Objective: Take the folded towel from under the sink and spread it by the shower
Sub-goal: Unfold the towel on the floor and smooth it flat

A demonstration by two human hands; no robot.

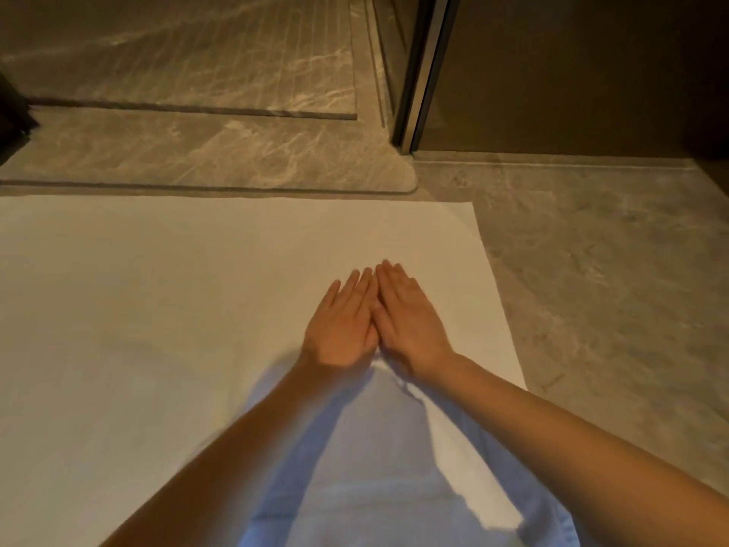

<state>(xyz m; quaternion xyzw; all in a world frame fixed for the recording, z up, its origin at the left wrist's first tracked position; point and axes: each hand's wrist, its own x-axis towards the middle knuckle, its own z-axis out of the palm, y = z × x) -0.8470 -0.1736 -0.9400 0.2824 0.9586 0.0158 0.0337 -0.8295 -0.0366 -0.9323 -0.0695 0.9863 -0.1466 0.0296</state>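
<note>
A white towel lies spread flat on the grey marble floor, its far edge running along the raised shower threshold. My left hand and my right hand rest palm down on the towel, side by side, fingers straight and touching at the tips. Both hands are flat and hold nothing. A small wrinkle in the cloth shows just behind my wrists. The towel's left and near edges run out of view.
A metal shower door frame stands upright at the threshold's right end, with a dark wall panel to its right. Bare marble floor lies right of the towel. A dark object sits at the far left edge.
</note>
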